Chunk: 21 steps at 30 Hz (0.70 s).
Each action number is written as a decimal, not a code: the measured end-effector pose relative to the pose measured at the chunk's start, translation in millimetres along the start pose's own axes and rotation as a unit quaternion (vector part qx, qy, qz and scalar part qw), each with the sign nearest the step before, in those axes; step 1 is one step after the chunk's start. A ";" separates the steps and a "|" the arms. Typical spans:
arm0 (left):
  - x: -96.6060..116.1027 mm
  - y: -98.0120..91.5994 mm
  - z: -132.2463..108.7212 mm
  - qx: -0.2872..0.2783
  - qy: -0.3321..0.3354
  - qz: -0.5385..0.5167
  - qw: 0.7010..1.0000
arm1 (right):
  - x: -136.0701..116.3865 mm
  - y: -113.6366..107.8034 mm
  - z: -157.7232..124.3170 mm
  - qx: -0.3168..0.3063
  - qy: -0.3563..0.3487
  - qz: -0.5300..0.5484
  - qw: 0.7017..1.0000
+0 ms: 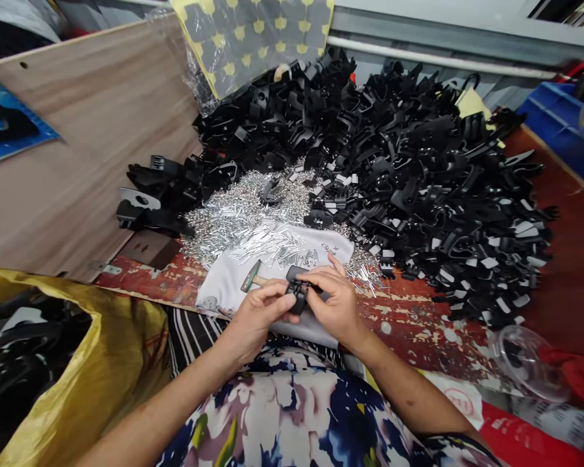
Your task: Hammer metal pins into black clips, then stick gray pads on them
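Note:
Just above the table's front edge, my left hand pinches a small black plastic clip part between thumb and fingers. My right hand meets it from the other side, fingertips closed on the same part. Whether the right fingers also hold a pin is too small to make out. Beside my left hand lies a small hammer on a light grey cloth. Loose metal pins are spread over the cloth behind my hands, with tiny springs near them.
A big heap of black plastic parts covers the back and right of the worn red table. A brown block sits by the wooden board at left. Yellow sack stands front left; a clear plastic container is at right.

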<state>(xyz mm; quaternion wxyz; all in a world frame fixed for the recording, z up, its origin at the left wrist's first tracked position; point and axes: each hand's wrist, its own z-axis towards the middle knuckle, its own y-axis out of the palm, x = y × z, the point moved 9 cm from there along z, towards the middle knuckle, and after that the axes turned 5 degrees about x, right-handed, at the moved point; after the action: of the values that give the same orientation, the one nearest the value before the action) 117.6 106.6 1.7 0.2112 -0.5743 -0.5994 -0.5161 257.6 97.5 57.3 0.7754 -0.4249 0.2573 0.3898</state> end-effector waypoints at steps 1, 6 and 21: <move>0.3 1.5 0.1 -0.005 0.004 -0.004 1.000 | -1.3 1.8 -3.1 0.008 0.001 -0.001 1.000; -0.5 -1.1 -2.4 -0.018 0.012 -0.014 1.000 | -10.4 11.7 -16.4 0.005 -0.039 0.005 0.999; 5.6 -77.1 -20.0 0.104 0.041 -0.004 0.994 | 17.6 74.8 50.0 -0.207 -0.101 -0.120 0.966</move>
<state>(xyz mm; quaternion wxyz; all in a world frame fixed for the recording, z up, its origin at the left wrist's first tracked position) 39.6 106.9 -15.1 0.2920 -0.5250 -0.6431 -0.4749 209.4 172.3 35.5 0.7333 -0.5626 0.0384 0.3799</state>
